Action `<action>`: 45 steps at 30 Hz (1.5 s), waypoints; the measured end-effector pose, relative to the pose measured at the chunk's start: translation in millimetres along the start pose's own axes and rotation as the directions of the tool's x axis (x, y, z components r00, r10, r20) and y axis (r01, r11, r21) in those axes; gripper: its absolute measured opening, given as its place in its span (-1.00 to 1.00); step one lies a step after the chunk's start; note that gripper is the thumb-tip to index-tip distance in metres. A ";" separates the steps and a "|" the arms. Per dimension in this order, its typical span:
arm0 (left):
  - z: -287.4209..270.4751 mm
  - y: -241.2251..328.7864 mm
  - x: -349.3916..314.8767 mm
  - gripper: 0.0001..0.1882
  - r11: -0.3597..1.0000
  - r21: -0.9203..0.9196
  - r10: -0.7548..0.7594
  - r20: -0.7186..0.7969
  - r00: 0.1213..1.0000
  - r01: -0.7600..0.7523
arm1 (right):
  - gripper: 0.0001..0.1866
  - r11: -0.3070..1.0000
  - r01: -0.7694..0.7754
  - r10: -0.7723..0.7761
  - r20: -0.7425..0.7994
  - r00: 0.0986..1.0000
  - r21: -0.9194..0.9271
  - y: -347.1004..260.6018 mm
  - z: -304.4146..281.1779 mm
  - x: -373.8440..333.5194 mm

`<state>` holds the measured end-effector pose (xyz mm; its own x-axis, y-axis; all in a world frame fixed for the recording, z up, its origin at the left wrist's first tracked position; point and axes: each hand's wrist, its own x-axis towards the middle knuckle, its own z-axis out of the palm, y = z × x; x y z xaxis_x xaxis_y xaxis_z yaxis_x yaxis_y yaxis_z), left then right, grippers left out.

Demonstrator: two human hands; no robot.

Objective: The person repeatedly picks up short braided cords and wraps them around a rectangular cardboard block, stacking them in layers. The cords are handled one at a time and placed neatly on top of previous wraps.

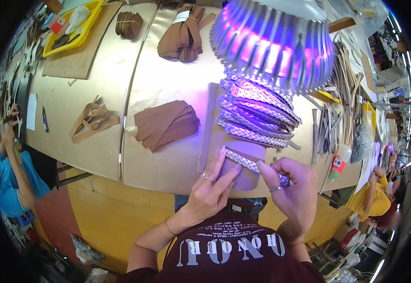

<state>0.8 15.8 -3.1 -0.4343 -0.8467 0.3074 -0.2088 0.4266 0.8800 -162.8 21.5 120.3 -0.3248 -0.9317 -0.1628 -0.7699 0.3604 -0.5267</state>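
A silvery braided strap (244, 161) runs between my two hands at the near edge of a small board (209, 123). My left hand (210, 191) holds down the strap's left end with its fingertips, the index finger and thumb lying on either side. Around the strap's right end, my right hand (292, 186) is closed, thumb and fingers pinching it. Several more braided straps (257, 111) lie in a row just beyond on the board, under purple light from a ribbed metal lamp (271, 47). The lamp hides the straps' far end.
Brown strips lie left in a flat pile (166, 125), with tied bundles (181, 35) behind. A tan strip loop (93, 119), a pen (45, 119) and a yellow tray (73, 28) are farther left. A bottle (340, 162) stands right. Other people sit at both sides.
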 end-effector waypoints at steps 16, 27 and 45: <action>-4.1 12.7 10.9 -0.68 0.979 0.191 -0.080 0.070 0.994 0.065 | -0.66 0.930 -0.133 0.128 0.039 0.991 0.344 37.1 2.8 1.6; -6.2 16.3 14.1 -0.68 0.969 0.242 -0.077 0.098 0.992 0.052 | -0.67 0.884 -0.193 0.183 0.064 0.981 0.425 62.8 19.1 -3.9; -12.3 20.9 15.5 -0.64 0.953 0.291 -0.134 0.149 0.980 0.086 | -0.55 0.869 -0.181 0.177 0.053 0.983 0.461 86.0 55.8 -2.2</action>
<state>0.5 7.7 24.5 -0.5279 -0.8394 0.1295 -0.4911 0.4261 0.7598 -197.7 52.0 28.9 -0.4258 -0.8545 -0.2975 -0.3566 0.4607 -0.8128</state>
